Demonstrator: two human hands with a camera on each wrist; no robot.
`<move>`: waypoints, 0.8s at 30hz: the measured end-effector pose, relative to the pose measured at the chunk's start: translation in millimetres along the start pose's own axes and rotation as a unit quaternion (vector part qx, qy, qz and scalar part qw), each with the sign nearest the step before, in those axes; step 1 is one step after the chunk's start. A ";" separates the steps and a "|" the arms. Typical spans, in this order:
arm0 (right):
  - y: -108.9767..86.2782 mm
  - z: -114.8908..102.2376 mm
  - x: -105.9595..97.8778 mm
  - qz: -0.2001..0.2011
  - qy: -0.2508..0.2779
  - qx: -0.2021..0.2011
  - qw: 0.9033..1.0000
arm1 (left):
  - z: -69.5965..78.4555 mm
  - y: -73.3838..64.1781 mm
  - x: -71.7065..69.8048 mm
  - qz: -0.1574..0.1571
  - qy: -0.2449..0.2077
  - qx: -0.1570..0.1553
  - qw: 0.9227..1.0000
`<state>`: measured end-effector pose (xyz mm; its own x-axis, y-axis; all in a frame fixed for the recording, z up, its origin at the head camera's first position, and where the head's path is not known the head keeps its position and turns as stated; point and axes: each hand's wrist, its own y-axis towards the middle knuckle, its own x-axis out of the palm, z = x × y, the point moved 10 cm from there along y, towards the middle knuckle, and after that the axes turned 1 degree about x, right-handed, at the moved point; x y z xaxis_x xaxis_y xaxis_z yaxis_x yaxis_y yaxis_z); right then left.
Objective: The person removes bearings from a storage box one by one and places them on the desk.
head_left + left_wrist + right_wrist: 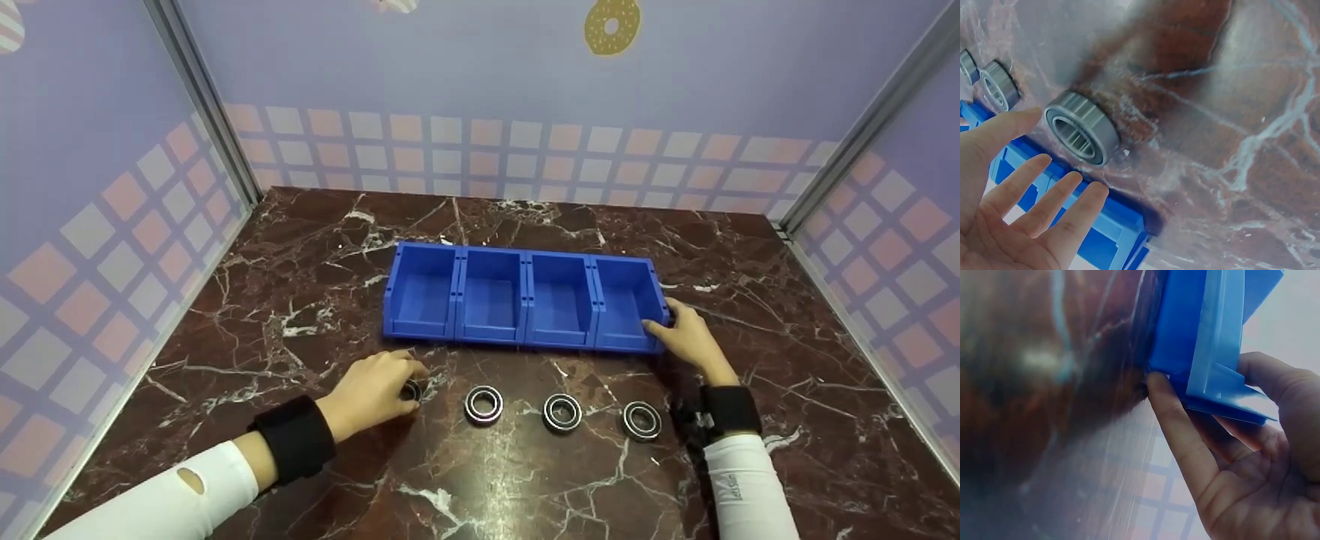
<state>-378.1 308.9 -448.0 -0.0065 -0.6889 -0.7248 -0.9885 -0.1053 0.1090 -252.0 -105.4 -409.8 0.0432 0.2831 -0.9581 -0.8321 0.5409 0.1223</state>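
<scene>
My left hand is around a steel ball bearing on the table, its fingers apart. In the left wrist view the thumb tip comes close to the bearing's rim; whether it touches is hard to tell. The other fingers stay off the ring. At the right end of a row of joined blue storage bins, my right hand grips the outer side wall, thumb over the wall and fingers outside. Three more bearings lie in a line in front of the bins: one left, one middle and one right.
The dark red marbled table carries everything. Purple panels with pink and white squares enclose the back and both sides, with grey metal posts at the corners. Each wrist wears a black band.
</scene>
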 end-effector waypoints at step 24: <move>14.4 -5.2 -8.7 -0.012 -0.006 0.025 1.000 | -11.4 35.6 -32.9 0.021 0.022 -0.028 0.999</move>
<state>-391.6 309.6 -436.6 0.0155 -0.6776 -0.7353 -0.9947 -0.0852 0.0576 -289.4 -104.5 -376.8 -0.0149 0.2688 -0.9631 -0.8620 0.4847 0.1486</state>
